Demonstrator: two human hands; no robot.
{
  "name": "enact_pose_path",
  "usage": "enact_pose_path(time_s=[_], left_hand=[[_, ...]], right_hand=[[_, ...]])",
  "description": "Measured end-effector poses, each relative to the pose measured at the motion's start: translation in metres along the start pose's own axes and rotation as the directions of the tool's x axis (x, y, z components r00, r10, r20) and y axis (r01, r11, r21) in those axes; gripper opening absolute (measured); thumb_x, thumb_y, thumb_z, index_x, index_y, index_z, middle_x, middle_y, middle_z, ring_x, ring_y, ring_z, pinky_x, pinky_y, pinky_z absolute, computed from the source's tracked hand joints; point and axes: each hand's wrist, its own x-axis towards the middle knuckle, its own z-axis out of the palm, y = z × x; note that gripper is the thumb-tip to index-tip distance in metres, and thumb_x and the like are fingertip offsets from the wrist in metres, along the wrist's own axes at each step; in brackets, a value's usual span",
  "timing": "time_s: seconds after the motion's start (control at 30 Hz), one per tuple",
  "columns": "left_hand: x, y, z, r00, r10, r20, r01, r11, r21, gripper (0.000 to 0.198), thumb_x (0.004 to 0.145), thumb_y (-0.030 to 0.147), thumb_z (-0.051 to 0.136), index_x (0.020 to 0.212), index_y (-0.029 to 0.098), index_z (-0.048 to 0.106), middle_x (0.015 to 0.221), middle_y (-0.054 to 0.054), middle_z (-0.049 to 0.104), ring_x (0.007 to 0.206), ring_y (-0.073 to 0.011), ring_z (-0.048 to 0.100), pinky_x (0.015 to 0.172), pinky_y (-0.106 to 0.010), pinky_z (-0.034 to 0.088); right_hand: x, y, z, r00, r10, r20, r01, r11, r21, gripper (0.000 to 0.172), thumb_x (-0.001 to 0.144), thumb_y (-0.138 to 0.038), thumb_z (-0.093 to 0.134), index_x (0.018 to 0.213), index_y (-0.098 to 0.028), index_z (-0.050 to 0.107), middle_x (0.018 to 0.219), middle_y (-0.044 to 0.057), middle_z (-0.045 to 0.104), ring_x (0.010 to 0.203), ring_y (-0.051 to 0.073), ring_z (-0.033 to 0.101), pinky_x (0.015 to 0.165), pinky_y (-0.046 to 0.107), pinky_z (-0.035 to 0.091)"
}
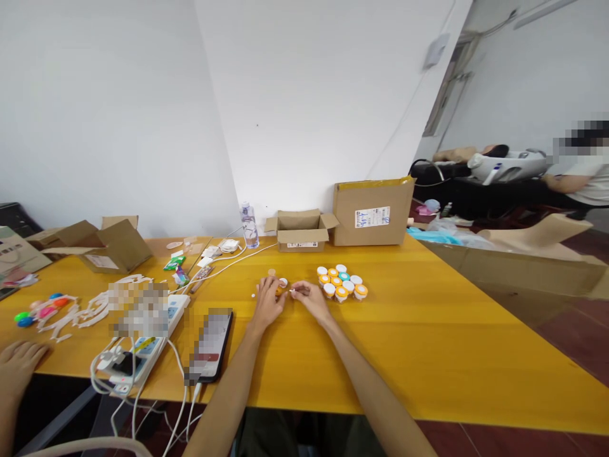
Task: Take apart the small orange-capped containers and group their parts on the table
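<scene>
Over the middle of the table, my left hand point(269, 299) curls its fingers round a small orange round piece point(278, 291), partly hidden by the fingers. Just to its right my right hand point(310, 299) pinches a tiny white piece point(292, 291), whose kind I cannot make out. A white round cap point(283, 282) lies behind the left fingertips, near a flat tan disc point(271, 272). A small white bit point(253, 295) rests left of that hand. To the right stands a cluster of small round containers point(341, 283) with white, orange and teal tops.
Behind stand an open small carton point(302, 240), a taller cardboard box point(373, 219) and a water bottle point(248, 226). Leftward lie a phone point(212, 346), a power strip point(150, 349) with cables, and colourful balls point(47, 309). Another person's hand point(21, 362) rests at the left edge.
</scene>
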Motion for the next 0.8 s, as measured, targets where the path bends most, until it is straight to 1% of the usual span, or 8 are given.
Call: enact_pose_path(time_s=[0.1,0.17,0.33,0.6,0.7,0.8], left_hand=[[0.0010,0.0077,-0.0030,0.996,0.073,0.053,-0.071,0.997,-0.043,0.014,0.085,0.017,0.059,0.090,0.028,0.066,0.094,-0.004,0.067,0.096,-0.0249,0.054,0.086,-0.038,0.041],[0.0018,0.0103,-0.0046,0.994,0.085,0.076,-0.081,0.995,-0.049,0.014,0.087,0.018,0.057,0.087,0.027,0.067,0.090,-0.004,0.068,0.096,-0.0245,0.054,0.087,-0.038,0.040],[0.0037,0.0115,-0.0069,0.995,0.060,0.084,-0.054,0.996,-0.070,0.013,0.087,0.018,0.057,0.081,0.026,0.066,0.085,-0.003,0.069,0.093,-0.0239,0.055,0.085,-0.037,0.040],[0.0055,0.0119,-0.0081,0.995,0.013,0.096,-0.006,0.997,-0.076,0.014,0.082,0.014,0.057,0.074,0.025,0.062,0.081,-0.003,0.067,0.091,-0.0240,0.056,0.083,-0.037,0.041],[0.0055,0.0101,-0.0074,0.996,0.014,0.089,-0.007,0.997,-0.078,0.014,0.082,0.015,0.057,0.074,0.025,0.062,0.080,-0.003,0.067,0.091,-0.0242,0.057,0.082,-0.037,0.042],[0.0052,0.0068,-0.0067,0.999,0.001,0.051,0.003,0.998,-0.064,0.013,0.081,0.015,0.057,0.075,0.025,0.062,0.080,-0.003,0.066,0.090,-0.0247,0.056,0.081,-0.037,0.042]], right_hand=[[-0.0011,-0.0013,0.0021,0.999,0.016,0.032,-0.018,0.998,0.053,0.026,0.057,-0.036,0.079,0.075,-0.021,0.068,0.076,0.002,0.071,0.075,0.019,0.066,0.077,0.035,0.054],[-0.0020,-0.0029,0.0029,0.999,0.020,0.049,-0.023,0.997,0.068,0.027,0.056,-0.038,0.080,0.075,-0.021,0.068,0.075,0.002,0.070,0.074,0.019,0.066,0.076,0.035,0.054],[-0.0038,-0.0066,0.0037,0.998,0.010,0.065,-0.014,0.998,0.063,0.027,0.058,-0.040,0.079,0.074,-0.021,0.070,0.074,0.002,0.070,0.071,0.018,0.066,0.075,0.034,0.054],[-0.0015,-0.0068,0.0003,0.999,0.015,0.040,-0.015,1.000,0.015,0.020,0.058,-0.034,0.076,0.072,-0.021,0.071,0.071,0.001,0.070,0.069,0.018,0.065,0.073,0.034,0.054],[-0.0012,-0.0059,-0.0001,0.999,-0.012,0.049,0.013,1.000,-0.009,0.020,0.061,-0.035,0.075,0.075,-0.021,0.072,0.073,0.002,0.071,0.070,0.019,0.066,0.073,0.035,0.054],[-0.0019,-0.0049,0.0015,0.997,-0.059,0.047,0.062,0.996,-0.061,0.020,0.064,-0.036,0.072,0.077,-0.022,0.072,0.075,0.002,0.072,0.072,0.020,0.067,0.073,0.035,0.055]])
